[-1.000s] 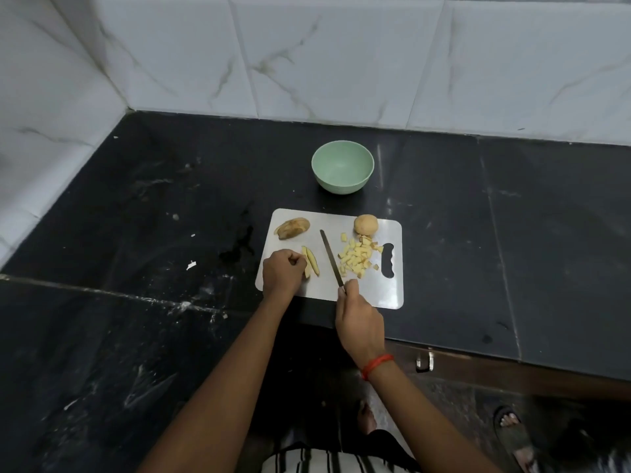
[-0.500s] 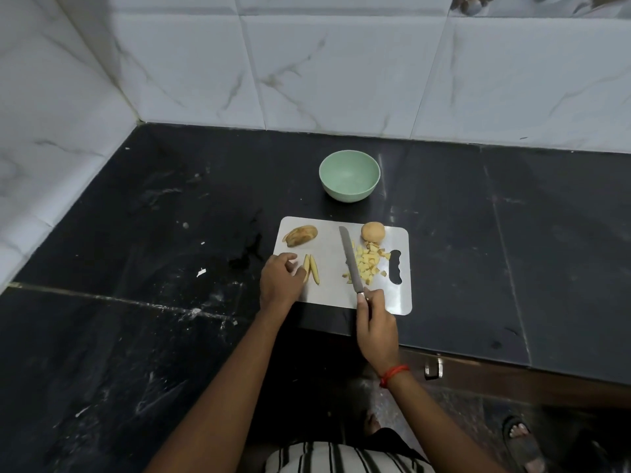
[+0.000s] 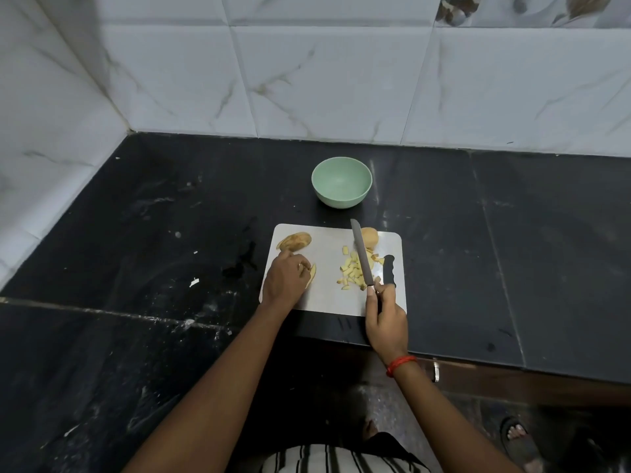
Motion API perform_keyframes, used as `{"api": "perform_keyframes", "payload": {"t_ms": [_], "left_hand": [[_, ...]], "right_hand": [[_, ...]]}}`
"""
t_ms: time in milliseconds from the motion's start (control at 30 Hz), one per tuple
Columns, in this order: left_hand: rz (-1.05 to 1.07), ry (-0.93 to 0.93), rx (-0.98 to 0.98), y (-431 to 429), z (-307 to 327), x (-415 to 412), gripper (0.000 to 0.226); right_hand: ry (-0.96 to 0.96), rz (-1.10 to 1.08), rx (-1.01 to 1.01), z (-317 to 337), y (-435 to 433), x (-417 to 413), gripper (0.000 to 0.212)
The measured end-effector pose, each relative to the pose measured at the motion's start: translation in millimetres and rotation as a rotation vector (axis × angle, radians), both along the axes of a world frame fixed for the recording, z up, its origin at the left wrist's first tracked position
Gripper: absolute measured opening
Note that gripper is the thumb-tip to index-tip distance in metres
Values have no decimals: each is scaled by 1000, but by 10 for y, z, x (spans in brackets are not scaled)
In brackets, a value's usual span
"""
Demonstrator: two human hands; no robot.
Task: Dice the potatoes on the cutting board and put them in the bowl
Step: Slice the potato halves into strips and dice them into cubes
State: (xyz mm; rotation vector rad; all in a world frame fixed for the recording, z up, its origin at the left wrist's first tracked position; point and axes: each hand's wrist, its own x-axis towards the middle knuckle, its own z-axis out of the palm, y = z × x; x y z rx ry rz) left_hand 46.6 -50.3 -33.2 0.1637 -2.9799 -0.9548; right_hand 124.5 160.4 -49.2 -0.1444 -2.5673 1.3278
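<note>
At frame centre, the right hand [image 3: 386, 315] grips a knife [image 3: 362, 259] whose handle it hides; the blade lies over potato cubes [image 3: 355, 271] on the cutting board [image 3: 327, 298]. The left hand [image 3: 285, 278] curls over potato strips [image 3: 311, 274], mostly covering them. The bowl [image 3: 341, 181] sits above, apart.

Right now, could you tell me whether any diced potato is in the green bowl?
No, the green bowl is empty; the dice lie on the cutting board.
</note>
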Motion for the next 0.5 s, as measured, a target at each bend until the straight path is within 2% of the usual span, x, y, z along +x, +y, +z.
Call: {"api": "perform_keyframes", "payload": {"t_ms": [133, 300, 500], "left_hand": [[46, 59, -11, 44, -12, 45, 17], [-37, 36, -263, 94, -9, 154, 21], [-98, 94, -134, 257, -30, 142, 17]], "right_hand": [[10, -1, -22, -7, -3, 4, 12], [19, -5, -4, -26, -11, 2, 11], [41, 24, 158, -36, -46, -26, 13]]}}
